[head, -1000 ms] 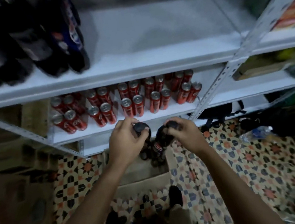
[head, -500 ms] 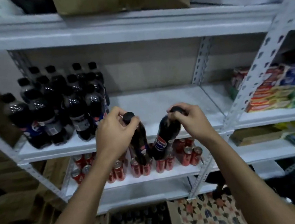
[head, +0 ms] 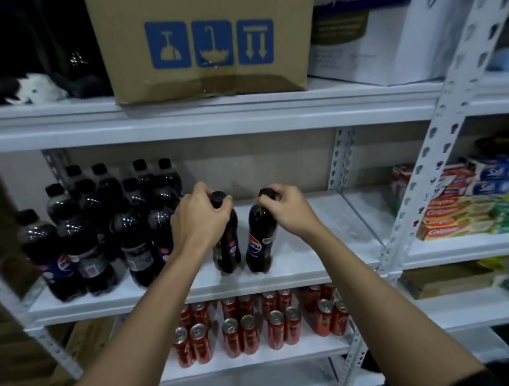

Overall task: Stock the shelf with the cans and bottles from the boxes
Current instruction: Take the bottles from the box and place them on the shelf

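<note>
Left hand (head: 201, 223) and right hand (head: 287, 209), fingers curled around the caps, each hold a Pepsi bottle (head: 260, 240) upright at the middle shelf (head: 304, 270) front edge. Slide both toward ten o'clock, snug beside the stocked bottles (head: 104, 237), before letting go.
</note>
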